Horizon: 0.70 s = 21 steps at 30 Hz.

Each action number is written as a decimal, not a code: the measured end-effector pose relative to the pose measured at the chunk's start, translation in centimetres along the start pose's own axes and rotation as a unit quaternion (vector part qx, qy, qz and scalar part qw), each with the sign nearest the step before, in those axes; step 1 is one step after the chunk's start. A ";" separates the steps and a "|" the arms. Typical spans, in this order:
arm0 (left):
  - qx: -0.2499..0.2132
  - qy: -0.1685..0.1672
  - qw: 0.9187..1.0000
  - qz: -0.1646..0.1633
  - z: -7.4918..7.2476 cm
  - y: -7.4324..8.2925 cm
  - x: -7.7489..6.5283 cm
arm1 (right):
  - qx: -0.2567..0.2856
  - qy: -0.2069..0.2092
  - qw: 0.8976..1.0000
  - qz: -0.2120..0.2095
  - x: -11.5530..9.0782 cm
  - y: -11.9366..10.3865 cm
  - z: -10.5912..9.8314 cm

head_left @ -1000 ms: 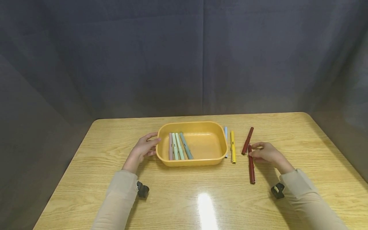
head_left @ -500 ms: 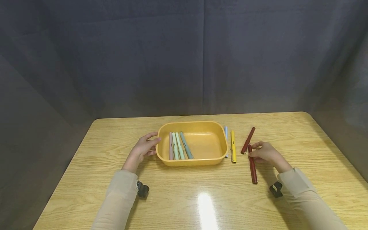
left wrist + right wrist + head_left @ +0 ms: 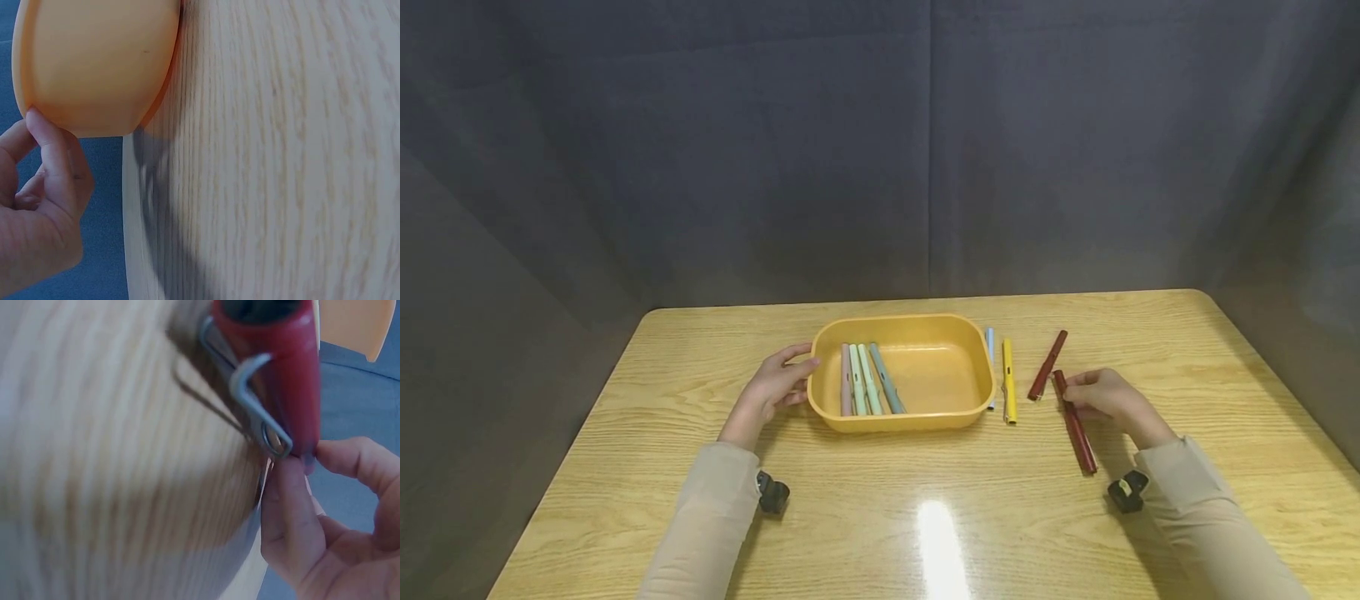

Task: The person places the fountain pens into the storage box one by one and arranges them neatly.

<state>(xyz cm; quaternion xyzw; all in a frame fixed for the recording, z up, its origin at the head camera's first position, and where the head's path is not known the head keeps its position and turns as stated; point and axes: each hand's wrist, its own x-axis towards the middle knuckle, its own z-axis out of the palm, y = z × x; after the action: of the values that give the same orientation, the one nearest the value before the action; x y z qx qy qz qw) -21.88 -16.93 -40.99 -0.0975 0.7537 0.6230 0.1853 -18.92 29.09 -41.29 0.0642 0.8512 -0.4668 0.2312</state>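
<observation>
Head view: right hand [image 3: 1110, 400] pinches the nearer red pen [image 3: 1079, 437] by its far end, right of the tray [image 3: 910, 424]; left hand [image 3: 770, 390] grips the tray's left rim. Picking up or turning that pen seems underway; next probably needs a steady pinch.

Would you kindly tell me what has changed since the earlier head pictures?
The nearer red pen swung, its near end moving right; the right-hand grip pinching it shifted slightly right. The farther red pen turned slightly clockwise. The left-hand grip stays at the tray, with pens inside unmoved.
</observation>
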 end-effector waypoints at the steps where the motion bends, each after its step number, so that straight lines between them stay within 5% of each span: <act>1: 0.000 0.000 1.000 0.001 0.0 0.0 0.0 | 0.001 0.000 1.000 0.000 0.0 0.1 -0.1; 21: 0.008 -0.003 1.000 0.000 0.0 0.0 0.0 | 0.098 -0.001 0.995 -0.034 -0.3 -2.0 -2.6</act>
<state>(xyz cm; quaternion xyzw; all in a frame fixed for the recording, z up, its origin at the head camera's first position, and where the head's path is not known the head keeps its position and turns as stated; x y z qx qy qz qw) -21.90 -16.90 -41.00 -0.0940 0.7579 0.6175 0.1884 -20.16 30.15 -38.47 0.0575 0.8028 -0.5556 0.2086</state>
